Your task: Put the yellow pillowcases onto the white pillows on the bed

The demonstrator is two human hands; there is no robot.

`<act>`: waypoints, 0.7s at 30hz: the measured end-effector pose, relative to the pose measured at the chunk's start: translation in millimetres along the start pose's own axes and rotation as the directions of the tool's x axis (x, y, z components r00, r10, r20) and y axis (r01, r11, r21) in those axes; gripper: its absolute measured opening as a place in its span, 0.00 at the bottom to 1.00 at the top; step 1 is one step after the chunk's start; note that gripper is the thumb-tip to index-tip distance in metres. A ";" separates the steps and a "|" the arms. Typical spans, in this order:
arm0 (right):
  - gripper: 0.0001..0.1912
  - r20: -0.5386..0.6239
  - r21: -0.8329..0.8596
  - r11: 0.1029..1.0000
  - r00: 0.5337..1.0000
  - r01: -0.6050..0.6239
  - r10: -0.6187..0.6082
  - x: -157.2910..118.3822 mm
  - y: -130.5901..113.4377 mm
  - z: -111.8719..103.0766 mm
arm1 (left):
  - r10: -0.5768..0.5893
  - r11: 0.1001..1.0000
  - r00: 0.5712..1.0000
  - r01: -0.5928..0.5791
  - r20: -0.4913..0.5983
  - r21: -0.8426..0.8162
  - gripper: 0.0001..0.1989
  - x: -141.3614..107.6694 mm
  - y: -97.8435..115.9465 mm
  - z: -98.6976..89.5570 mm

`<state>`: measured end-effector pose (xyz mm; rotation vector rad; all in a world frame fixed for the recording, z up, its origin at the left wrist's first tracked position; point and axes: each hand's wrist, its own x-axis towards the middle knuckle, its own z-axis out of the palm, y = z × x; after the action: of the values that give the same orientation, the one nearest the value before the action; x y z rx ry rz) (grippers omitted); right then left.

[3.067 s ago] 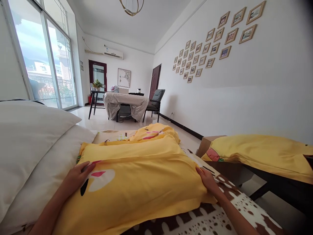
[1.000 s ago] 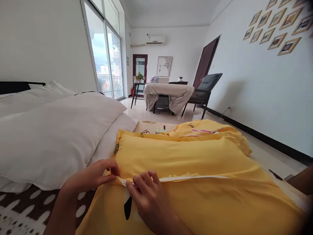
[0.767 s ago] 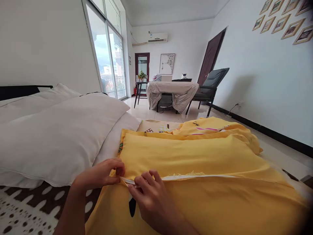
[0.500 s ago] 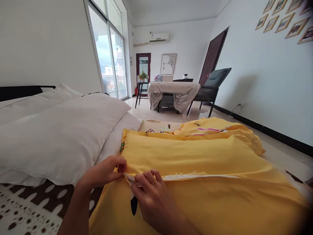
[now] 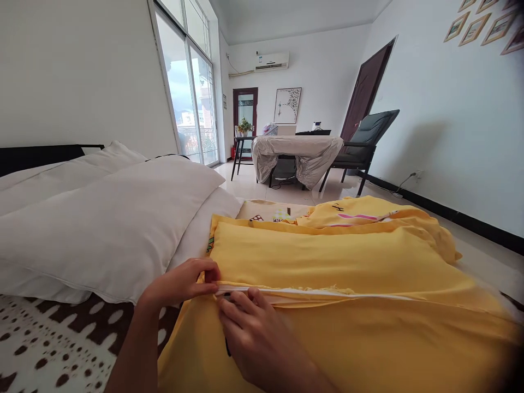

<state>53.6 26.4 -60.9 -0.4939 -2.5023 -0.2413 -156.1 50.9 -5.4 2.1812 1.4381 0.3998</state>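
One yellow pillow (image 5: 347,341), white strip (image 5: 311,292): our left hand (image 5: 184,281) and right hand (image 5: 256,333), fingers pinching its end and near edge, best held taut and level.

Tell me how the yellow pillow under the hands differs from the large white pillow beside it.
Colour: the yellow pillow is yellow with a white strip along it; the white pillow looks plain.
Edge: the yellow pillow seems parted along that strip; the white pillow shows no opening.
Contact: the left hand and right hand have fingers on the yellow pillow, none on the white pillow.
Both are cloth-covered.
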 end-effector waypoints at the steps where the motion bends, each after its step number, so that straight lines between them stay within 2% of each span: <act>1: 0.08 0.011 -0.001 1.000 1.000 0.001 -0.001 0.1 -0.4 -0.4 | 0.011 1.000 1.000 -0.011 0.010 0.005 0.08 0.6 0.0 -0.1; 10: 0.06 0.061 0.011 1.000 0.998 -0.010 0.009 0.8 -2.2 -0.1 | -0.018 0.999 0.999 0.019 -0.033 0.042 0.09 1.7 1.7 1.5; 21: 0.06 0.069 0.029 1.000 0.998 -0.004 0.002 0.2 -1.4 -0.1 | -0.039 0.999 0.998 0.037 0.046 0.038 0.05 3.7 1.2 3.1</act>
<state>52.9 25.1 -60.7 -0.5018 -2.5685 -0.1899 -152.2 53.1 -7.5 2.1745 1.4701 0.3087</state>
